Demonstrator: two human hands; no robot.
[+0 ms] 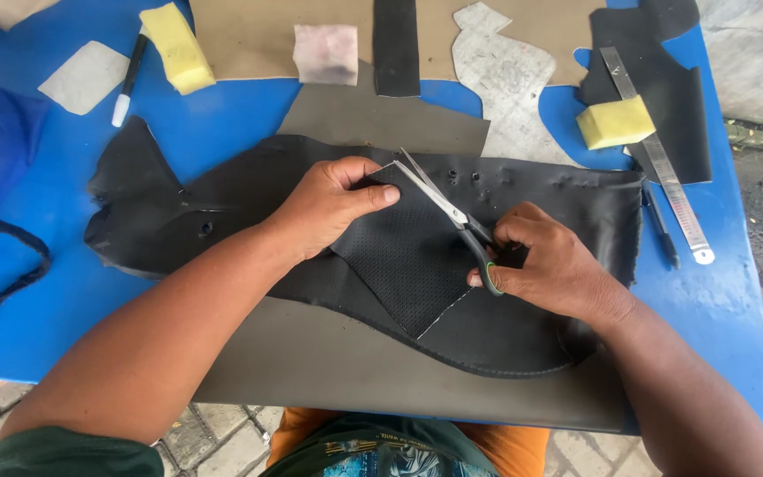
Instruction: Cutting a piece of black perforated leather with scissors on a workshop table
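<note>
Already well along, the right hand (549, 265) fingers grip green-handled steel scissors (452, 216), blades near the top corner of the perforated black leather piece (399, 256) pinched by left hand (324, 208) fingers.

Two yellow sponges (176, 46) (615, 122); one scissors (452, 216); one steel ruler (655, 155)

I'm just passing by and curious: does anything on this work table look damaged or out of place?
Only the big black leather sheet: small punched holes and ragged edges. Otherwise, the left hand pinches a perforated black piece while the right hand works scissors.
</note>
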